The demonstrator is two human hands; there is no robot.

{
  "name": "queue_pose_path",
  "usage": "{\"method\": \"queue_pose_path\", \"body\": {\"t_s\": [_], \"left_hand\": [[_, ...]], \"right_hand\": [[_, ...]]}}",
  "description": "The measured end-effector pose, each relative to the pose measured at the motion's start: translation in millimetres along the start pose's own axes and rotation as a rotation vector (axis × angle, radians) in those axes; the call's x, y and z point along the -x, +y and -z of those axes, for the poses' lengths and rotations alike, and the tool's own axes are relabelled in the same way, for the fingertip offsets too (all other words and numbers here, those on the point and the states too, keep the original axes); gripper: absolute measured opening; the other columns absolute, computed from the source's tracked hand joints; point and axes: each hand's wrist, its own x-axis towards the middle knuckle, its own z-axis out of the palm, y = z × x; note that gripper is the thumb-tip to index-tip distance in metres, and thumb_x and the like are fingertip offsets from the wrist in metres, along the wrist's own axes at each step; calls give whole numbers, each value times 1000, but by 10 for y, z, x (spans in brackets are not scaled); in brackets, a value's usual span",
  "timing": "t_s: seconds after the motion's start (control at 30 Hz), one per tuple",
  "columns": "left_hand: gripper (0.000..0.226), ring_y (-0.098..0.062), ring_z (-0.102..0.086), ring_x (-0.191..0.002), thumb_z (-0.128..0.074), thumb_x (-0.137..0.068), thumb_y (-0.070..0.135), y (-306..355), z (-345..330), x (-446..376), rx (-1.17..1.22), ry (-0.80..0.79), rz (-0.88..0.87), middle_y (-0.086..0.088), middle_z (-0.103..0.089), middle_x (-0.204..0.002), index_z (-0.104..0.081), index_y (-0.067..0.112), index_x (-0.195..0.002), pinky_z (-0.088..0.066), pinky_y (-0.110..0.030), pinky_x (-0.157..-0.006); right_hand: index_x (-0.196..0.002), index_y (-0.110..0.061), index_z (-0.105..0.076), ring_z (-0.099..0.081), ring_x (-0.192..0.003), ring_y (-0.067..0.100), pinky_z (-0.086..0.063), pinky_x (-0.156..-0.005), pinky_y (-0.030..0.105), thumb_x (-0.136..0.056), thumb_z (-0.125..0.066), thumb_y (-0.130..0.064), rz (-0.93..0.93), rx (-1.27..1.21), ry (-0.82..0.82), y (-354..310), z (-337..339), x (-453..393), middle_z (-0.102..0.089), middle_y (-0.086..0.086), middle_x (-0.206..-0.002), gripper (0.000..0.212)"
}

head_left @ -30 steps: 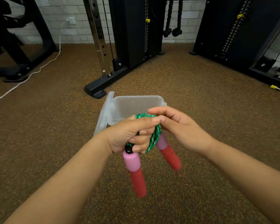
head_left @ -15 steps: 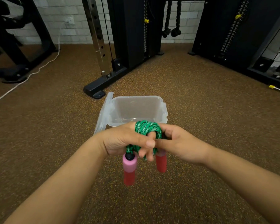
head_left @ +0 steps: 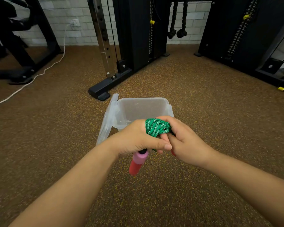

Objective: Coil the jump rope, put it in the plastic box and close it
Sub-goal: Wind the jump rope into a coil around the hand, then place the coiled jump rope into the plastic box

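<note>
Since a second ago the two hands have drawn together around the bundle, and the right-hand handle, which then swung out in plain sight, is now almost wholly covered, with only a red sliver showing under the right palm. The left hand (head_left: 138, 138) is curled shut around the jump rope (head_left: 157, 127), its thumb laid across toward the other hand. The right hand (head_left: 185, 140) is also closed on the green-and-white coil, fingers wrapped over its far side and thumb tucked in against the left thumb. The coil sits packed between the two hands, its top bulging above the knuckles.

Below the left hand one handle (head_left: 137, 162) hangs free, pink foam uppermost and red foam beneath, tilted slightly leftward, with bare floor (head_left: 203, 112) under it.

Just beyond the hands stands the clear plastic box (head_left: 143, 107), open and seemingly empty. Its near rim is hidden behind the knuckles and the coil, so whether the rope overhangs that rim cannot be told. The far rim and both side rims are unobstructed. The lid (head_left: 107, 118) stands on edge against the box wall to the left of the left hand, leaning outward.

To either side of the forearms the speckled brown floor lies open. Farther off beyond the box, the black foot of a cable machine (head_left: 103, 90) reaches close to the lid's far corner. A white cable (head_left: 31, 79) trails well out to the left.
</note>
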Motion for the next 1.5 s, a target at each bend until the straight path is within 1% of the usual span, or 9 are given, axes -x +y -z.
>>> {"method": "queue_pose_path", "body": {"t_s": [0.2,0.4,0.63,0.77,0.87,0.97,1.23,1.4,1.5], "left_hand": [[27,-31,-56,-87,-72,-77,1,-139,201,3,74,229,53,-22,-63,-95,-63,6,-101,-46,-47,-82],[20,-22,-59,-91,-60,-89,10,-272,191,-91,-52,311,28,-11,-64,-99,-57,16,-107,-50,-45,-88],[27,-24,-61,-88,-39,-94,5,-469,85,-207,-503,520,-139,-4,-61,-99,-49,23,-111,-52,-43,-75],[24,-18,-55,-82,-37,-94,6,-562,260,-198,-568,526,-116,-5,-59,-96,-50,22,-105,-47,-37,-70],[26,-26,-60,-82,-37,-95,4,-624,465,-136,-569,570,-25,-10,-62,-97,-52,20,-108,-51,-40,-68],[28,-24,-62,-85,-36,-93,0,-677,683,-38,-569,588,32,-10,-63,-96,-53,19,-106,-51,-35,-71],[32,-26,-60,-84,-36,-91,-2,-896,1120,270,-575,475,113,-6,-62,-90,-56,22,-97,-50,-42,-72],[35,-25,-57,-90,-36,-88,-8,-990,1260,458,-557,461,119,-8,-62,-95,-57,18,-99,-45,-34,-76],[37,-20,-57,-90,-37,-88,-7,-1056,1289,546,-556,465,105,-4,-60,-96,-57,22,-101,-44,-32,-76]], "right_hand": [[-118,-24,-53,-50,-102,-1,-41,-87,20,-96,-49,-14,14,102,70,77,-27,20,-54,-14,-106,25],[-115,-26,-54,-50,-77,-2,-40,-69,20,-95,-50,-10,-144,-101,163,187,-140,-59,-51,-20,-91,27],[-101,-34,-54,-51,-57,7,-45,-53,28,-97,-47,-8,-309,-350,216,279,-353,-160,-58,2,-82,27],[-118,-26,-55,-62,-91,36,-52,-86,47,-94,-55,-12,-349,-474,118,340,-480,-242,-66,21,-107,28],[-129,-25,-52,-59,-115,13,-46,-99,26,-84,-63,-24,-413,-645,40,456,-559,-262,-63,2,-125,47],[-118,-31,-57,-54,-122,15,-36,-111,35,-83,-60,-27,-561,-709,140,638,-675,-330,-60,-1,-131,35],[-118,-19,-56,-58,-112,21,-45,-102,34,-98,-44,-14,-809,-646,332,833,-1164,-735,-61,5,-113,24],[-98,-22,-59,-59,-104,23,-45,-103,40,-94,-54,-25,-777,-641,212,674,-1579,-1208,-63,3,-101,7],[-93,-13,-67,-64,-100,29,-49,-99,43,-84,-65,-33,-810,-677,148,618,-1836,-1447,-70,14,-106,22]]}}
